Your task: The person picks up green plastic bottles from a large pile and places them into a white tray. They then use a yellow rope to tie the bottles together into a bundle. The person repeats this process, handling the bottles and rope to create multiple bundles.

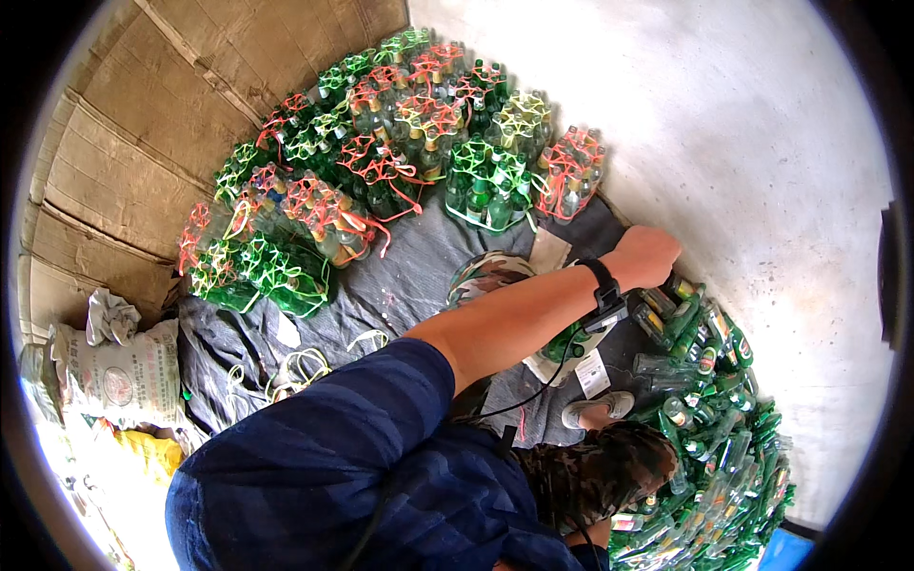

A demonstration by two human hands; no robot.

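My left arm reaches across to the right, with a black strap and a small device at the wrist. My left hand is bent beside the pale wall, above the near end of a heap of loose glass bottles; its fingers are turned away, so its grip is hidden. Under the wrist, a green glass bottle shows in a pale holder between my camouflage-clad knees. My right hand is out of view; only part of that arm shows at the bottom, beside the right knee.
Many bottle bundles tied with red, green and yellow straps stand on dark sheeting. Loose pale straps lie on it. A printed woven sack is at the left. Cardboard lines one side; a pale wall rises opposite.
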